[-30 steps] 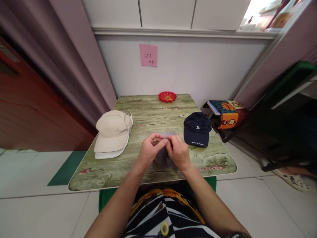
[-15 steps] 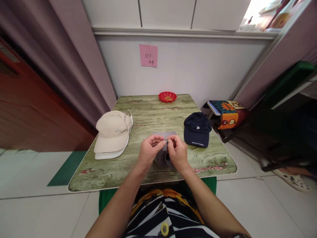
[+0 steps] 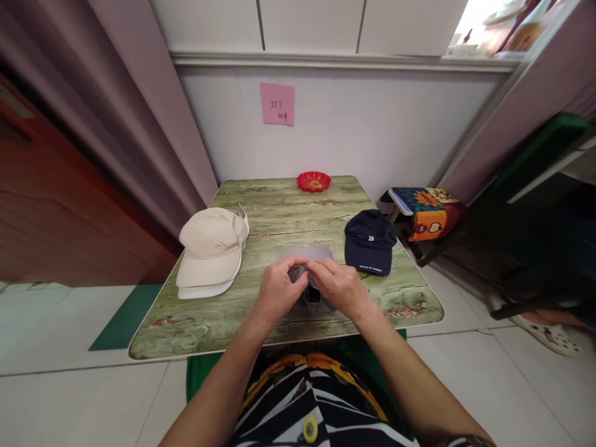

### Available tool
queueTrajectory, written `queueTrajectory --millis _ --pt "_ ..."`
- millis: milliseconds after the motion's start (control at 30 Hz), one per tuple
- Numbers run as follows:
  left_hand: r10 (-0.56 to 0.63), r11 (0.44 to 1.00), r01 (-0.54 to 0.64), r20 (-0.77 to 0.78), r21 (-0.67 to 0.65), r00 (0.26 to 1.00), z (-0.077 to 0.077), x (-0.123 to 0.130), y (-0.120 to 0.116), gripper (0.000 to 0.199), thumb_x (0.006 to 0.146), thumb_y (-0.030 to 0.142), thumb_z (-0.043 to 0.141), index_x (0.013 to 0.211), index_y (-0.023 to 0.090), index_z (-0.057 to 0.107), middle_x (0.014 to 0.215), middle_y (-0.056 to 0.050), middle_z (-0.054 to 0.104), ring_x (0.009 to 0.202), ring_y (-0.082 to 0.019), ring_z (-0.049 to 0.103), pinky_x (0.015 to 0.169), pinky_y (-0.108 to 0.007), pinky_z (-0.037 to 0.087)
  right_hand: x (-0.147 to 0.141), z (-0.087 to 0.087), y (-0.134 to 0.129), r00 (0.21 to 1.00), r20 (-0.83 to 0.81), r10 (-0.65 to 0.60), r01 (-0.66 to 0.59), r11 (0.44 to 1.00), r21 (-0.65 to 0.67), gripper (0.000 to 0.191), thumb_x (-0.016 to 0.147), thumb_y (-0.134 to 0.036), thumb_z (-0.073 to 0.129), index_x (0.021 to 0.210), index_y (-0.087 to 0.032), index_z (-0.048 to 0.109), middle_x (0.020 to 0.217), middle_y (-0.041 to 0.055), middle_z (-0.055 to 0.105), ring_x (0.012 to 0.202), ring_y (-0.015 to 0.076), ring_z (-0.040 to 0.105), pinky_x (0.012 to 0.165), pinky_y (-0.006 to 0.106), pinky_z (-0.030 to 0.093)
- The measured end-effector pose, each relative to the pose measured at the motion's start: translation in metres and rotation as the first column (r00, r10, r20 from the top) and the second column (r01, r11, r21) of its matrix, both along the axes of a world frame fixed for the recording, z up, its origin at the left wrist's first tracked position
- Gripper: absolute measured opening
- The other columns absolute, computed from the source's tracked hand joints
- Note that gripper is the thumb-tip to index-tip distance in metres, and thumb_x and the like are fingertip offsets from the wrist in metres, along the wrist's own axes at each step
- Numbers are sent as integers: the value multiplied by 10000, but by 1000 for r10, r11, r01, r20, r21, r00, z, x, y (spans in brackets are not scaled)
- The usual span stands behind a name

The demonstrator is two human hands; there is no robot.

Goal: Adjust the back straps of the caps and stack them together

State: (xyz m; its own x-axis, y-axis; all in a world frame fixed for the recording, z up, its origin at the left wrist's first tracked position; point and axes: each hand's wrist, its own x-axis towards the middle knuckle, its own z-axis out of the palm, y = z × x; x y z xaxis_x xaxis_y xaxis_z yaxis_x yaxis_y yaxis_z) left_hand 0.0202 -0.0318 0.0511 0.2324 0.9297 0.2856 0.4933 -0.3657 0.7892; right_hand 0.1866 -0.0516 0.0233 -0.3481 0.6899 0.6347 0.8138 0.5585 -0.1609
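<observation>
Between my hands at the table's near side is a grey cap (image 3: 321,252), its brim pointing away from me and its back opening facing me. My left hand (image 3: 281,284) is closed on the cap's back strap, thumb and fingertips pinched together. My right hand (image 3: 339,285) pinches the strap from the other side, its fingertips meeting the left ones. The strap's fastening is mostly hidden by the fingers. To the left a beige cap (image 3: 209,242) rests on a white cap (image 3: 209,290). A navy cap (image 3: 370,239) lies to the right.
The wood-patterned table (image 3: 274,211) stands against the wall. A red scalloped dish (image 3: 313,181) sits at its far edge. Beyond the right side are a stool with a patterned cloth (image 3: 428,214) and a phone-like slab (image 3: 400,202). A person's shoe (image 3: 549,335) shows at far right.
My right hand has turned over and its fingers now lie more across the strap. The left hand has shifted slightly, and the cap's back opening shows more.
</observation>
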Motion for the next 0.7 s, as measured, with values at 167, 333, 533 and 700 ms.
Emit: queueTrajectory --millis 167,333,533,700 --pt "91 996 -91 -14 22 996 -1 9 -6 158 739 181 624 888 185 677 843 -37 745 758 -174 688 711 -271 512 -13 -3 3 943 -317 -99 84 995 -59 198 931 -205 462 856 -169 642 795 67 657 721 154 609 634 248 440" --pt "31 998 -24 136 -52 990 -11 7 -2 161 744 183 629 903 180 659 841 -32 732 746 -160 680 716 -263 514 -26 -9 11 449 -830 -331 -198 869 -453 159 822 -320 535 752 -181 570 591 -20 542 479 99 459 472 223 365" --pt "-27 971 124 423 -205 906 -16 -5 9 210 714 211 704 913 160 666 849 -34 699 796 -146 655 758 -253 508 -24 -5 7 253 -883 -396 -549 693 -468 318 799 -453 626 974 -188 600 504 -72 538 357 71 399 366 182 246" --pt "77 930 168 621 -327 780 -10 -21 16 297 661 223 782 931 152 680 808 -17 674 702 -106 617 654 -204 470 -1 -12 9 528 -806 -267 -458 710 -536 254 797 -421 667 818 -169 693 516 -47 533 417 73 439 414 189 304"
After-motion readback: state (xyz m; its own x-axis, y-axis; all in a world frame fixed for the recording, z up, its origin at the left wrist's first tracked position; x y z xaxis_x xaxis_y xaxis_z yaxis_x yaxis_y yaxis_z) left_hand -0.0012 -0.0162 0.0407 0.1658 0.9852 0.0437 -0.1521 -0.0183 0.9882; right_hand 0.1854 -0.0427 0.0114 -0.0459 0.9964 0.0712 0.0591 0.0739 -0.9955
